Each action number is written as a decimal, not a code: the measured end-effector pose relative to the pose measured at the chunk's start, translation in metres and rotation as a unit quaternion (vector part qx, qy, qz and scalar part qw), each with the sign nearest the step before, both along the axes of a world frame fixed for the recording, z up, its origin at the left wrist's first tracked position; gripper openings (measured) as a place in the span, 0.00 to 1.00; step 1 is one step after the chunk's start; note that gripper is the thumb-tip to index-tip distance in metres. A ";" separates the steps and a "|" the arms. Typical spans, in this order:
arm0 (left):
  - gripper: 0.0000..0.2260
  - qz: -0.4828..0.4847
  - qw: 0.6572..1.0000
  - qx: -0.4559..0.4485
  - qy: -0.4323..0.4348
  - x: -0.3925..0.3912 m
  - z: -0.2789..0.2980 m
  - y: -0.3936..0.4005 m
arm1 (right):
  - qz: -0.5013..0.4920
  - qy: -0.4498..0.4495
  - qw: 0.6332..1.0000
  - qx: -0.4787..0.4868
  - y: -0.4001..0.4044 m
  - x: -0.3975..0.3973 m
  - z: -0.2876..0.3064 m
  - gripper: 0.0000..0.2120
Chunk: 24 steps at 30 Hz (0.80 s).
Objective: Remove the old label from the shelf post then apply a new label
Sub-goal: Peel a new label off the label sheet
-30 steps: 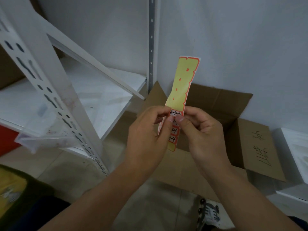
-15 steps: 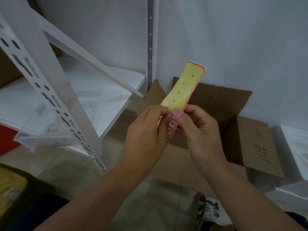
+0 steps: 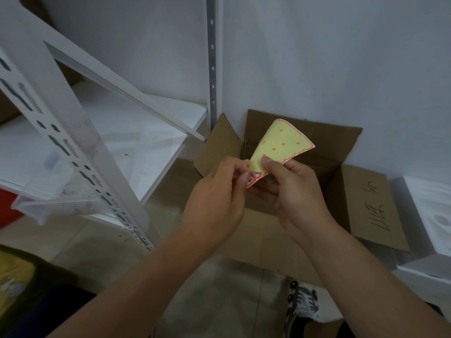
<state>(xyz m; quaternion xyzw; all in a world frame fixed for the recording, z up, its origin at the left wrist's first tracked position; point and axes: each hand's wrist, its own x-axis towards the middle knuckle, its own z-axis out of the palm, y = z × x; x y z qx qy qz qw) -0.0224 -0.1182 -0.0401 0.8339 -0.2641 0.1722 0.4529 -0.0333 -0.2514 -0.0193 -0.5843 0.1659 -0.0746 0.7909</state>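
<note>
A yellow label sheet (image 3: pixel 280 145) with red edging and small red marks is held in front of me, bent over toward the right. My right hand (image 3: pixel 290 189) pinches it with the thumb on its yellow backing. My left hand (image 3: pixel 219 191) pinches its lower end, where red-bordered white labels (image 3: pixel 253 179) with handwriting peek out between the fingers. The white slotted shelf post (image 3: pixel 80 152) slants across the left, with a stained, smudged patch on its face. No label shows on the post.
An open cardboard box (image 3: pixel 366 203) with handwriting on a flap sits on the floor under my hands. White shelf boards (image 3: pixel 136 132), a clear plastic bin (image 3: pixel 44 198) and a rear post (image 3: pixel 211 62) are at left. White boxes (image 3: pixel 429 215) lie at right; a shoe (image 3: pixel 302 303) below.
The sheet stood upright a second ago; it now bends down and to the right. Both hands have shifted slightly up along its lower end and the view has dropped.
</note>
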 end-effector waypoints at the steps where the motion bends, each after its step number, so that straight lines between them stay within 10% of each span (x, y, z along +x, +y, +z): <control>1: 0.03 -0.005 1.000 -0.008 0.011 0.000 0.001 0.000 | 0.002 0.002 1.000 0.004 -0.001 0.000 0.000 0.06; 11: 0.02 -0.006 0.980 -0.115 0.163 0.003 0.012 0.005 | 0.035 -0.007 0.999 -0.021 -0.004 -0.001 0.000 0.06; 24: 0.05 0.012 0.823 -0.359 0.439 0.021 0.016 0.017 | 0.137 0.157 0.973 -0.101 -0.041 0.051 -0.066 0.13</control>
